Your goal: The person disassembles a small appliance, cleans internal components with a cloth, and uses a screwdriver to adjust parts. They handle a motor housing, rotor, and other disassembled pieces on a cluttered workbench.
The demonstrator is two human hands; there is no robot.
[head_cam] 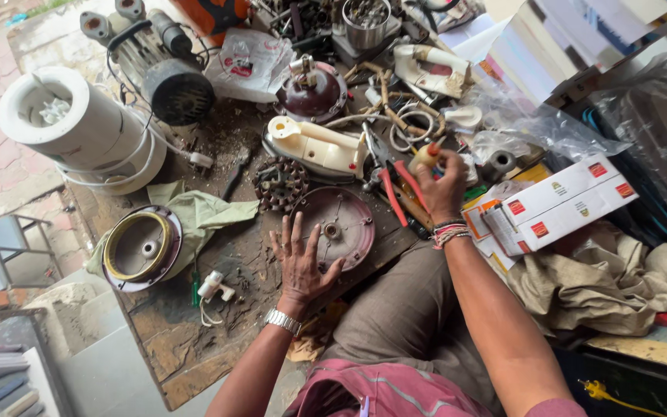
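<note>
Two hands are at work over a cluttered repair bench [187, 347]: the left hand [300, 266] lies flat with fingers spread wide, its fingertips touching the near edge of a round maroon base plate [337, 224] that sits face-up on the bench just in front of the person's knee. The right hand [441, 189] is closed around a small yellow-handled tool [426, 154] further back, just beside the red-handled pliers [391, 193]. A dark toothed coupler [279, 184] sits just left of the plate, and a cream appliance housing [314, 147] lies behind it. To work on the plate well, the spread palm should press it firmly so it cannot spin, while the tool comes squarely down on the central hub; loose parts nearby could easily be knocked
</note>
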